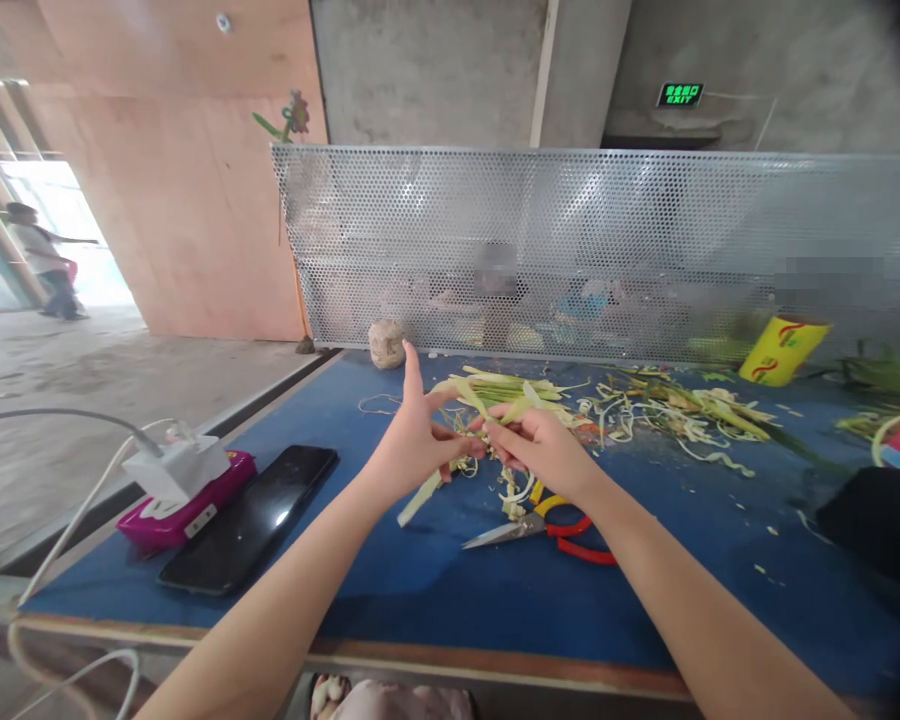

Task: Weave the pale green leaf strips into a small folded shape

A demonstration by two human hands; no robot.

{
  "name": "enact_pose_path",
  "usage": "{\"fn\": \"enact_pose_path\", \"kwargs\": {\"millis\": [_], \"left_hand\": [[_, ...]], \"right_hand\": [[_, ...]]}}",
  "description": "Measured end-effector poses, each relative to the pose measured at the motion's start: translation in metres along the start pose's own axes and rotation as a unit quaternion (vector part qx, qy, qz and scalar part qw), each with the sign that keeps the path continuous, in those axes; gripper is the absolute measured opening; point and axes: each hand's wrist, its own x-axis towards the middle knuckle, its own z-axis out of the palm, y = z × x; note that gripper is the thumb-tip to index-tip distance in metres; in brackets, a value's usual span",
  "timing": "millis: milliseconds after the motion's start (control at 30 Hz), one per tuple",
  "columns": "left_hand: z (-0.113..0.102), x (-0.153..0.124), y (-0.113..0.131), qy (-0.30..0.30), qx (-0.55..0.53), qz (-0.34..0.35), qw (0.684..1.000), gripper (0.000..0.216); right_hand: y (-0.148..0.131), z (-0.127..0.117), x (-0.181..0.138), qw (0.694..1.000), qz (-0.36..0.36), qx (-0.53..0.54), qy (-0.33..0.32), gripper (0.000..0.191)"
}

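Note:
Over the blue tabletop [412, 590], my left hand [414, 435] has its thumb raised and its fingers closed around the lower part of a pale green plant strip [523, 408]. My right hand [540, 445] pinches the same strip from the other side, so the two hands nearly meet. A flat pale stalk piece [418, 502] sticks out below my left hand. Scissors [521, 531] with red and yellow handles lie just below my right hand, blades pointing left. Behind the hands is a bundle of green stalks [514, 383].
Shredded plant scraps [690, 410] spread to the right. A yellow roll [784, 350] and a pale stone-like lump [386, 344] stand near the perforated metal screen [435, 220]. At left lie a black phone [251, 520] and a magenta power strip [187, 505] with cables. A person [41, 255] is far left.

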Motion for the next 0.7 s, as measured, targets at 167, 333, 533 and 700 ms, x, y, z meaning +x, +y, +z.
{"fn": "enact_pose_path", "kwargs": {"millis": [167, 333, 533, 700], "left_hand": [[0.0, 0.003, -0.005, 0.064, 0.092, 0.001, 0.994, 0.111], [-0.001, 0.003, -0.002, 0.027, 0.07, -0.035, 0.997, 0.109], [-0.004, 0.001, 0.005, -0.029, 0.035, -0.095, 0.994, 0.109], [-0.005, -0.001, 0.009, -0.072, 0.015, -0.134, 0.988, 0.111]], "right_hand": [[0.002, 0.0, 0.0, 0.997, -0.027, -0.068, 0.037, 0.019], [0.004, -0.001, 0.0, 0.995, -0.02, -0.09, 0.049, 0.014], [0.003, -0.003, 0.001, 0.996, -0.012, 0.014, 0.082, 0.01], [0.003, -0.003, 0.002, 0.991, 0.002, 0.103, 0.086, 0.014]]}}
